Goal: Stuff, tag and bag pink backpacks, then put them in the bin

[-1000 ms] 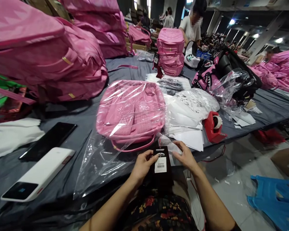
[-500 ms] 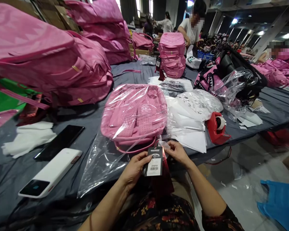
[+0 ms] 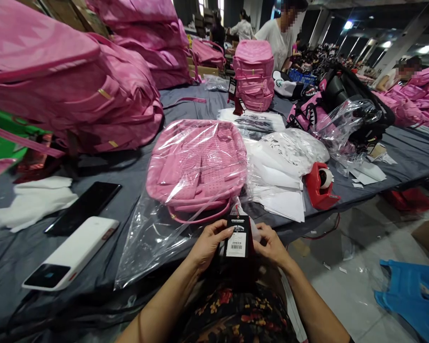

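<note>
A pink backpack (image 3: 200,166) lies on the table inside a clear plastic bag (image 3: 146,252), its strap side up. In front of it, at the table's near edge, my left hand (image 3: 209,243) pinches a black hang tag (image 3: 237,238) with a white barcode label. Close on the tag's right, my right hand (image 3: 271,243) has its fingers closed on a whitish, see-through piece, seemingly plastic, partly hidden behind the tag. A dark red sheet or pouch hangs behind the tag, mostly in shadow.
A red tape dispenser (image 3: 321,186) and white papers (image 3: 279,195) lie right of the backpack. A white power bank (image 3: 71,252) and black phone (image 3: 84,207) are at left. Pink backpacks (image 3: 75,85) stack behind; another person (image 3: 275,38) stands across the table. A blue stool (image 3: 411,295) is on the floor.
The hang tag and both hands have shifted slightly to the right. My right hand has come lower, beside the tag. The view has moved a little; the bagged backpack stays in place.
</note>
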The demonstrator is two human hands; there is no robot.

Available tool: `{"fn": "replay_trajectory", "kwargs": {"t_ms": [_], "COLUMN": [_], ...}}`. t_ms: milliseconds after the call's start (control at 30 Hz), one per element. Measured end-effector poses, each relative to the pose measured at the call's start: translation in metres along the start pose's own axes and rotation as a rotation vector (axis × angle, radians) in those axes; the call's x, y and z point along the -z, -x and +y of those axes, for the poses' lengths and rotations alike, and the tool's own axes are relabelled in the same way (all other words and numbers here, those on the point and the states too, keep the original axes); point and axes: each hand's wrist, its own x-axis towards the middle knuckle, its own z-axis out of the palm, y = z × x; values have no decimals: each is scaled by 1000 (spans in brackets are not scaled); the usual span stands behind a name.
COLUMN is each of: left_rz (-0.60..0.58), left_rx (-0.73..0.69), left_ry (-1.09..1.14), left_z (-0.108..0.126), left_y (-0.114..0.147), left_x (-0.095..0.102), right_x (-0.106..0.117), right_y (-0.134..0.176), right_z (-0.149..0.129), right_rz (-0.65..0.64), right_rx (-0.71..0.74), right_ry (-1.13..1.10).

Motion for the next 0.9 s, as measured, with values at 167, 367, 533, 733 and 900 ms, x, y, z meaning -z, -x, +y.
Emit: {"fn": "replay_trajectory", "kwargs": {"t_ms": [167,367,533,733,900], "left_rz": [72,-51,-65,49,73], "left_rx": [-6,-15,-85,-200,-196], "left_ry": [52,4,-266,-765,-1465], "left_z": [-8,-18,-35,-34,-17], "left_y": [5,6,4,2,12], "left_x": [-3,-5,5,13,1], "right_x": [11,-9,-11,0,-34], "right_y": [18,28,46,44,34], "right_z": [-10,-10,-3,-6,-11], "right_rz": [26,-137,-116,18,202], "right_rx": [120,-162,-367,-257,-307], "right_ry": [196,-344,-532,-148,132]}}
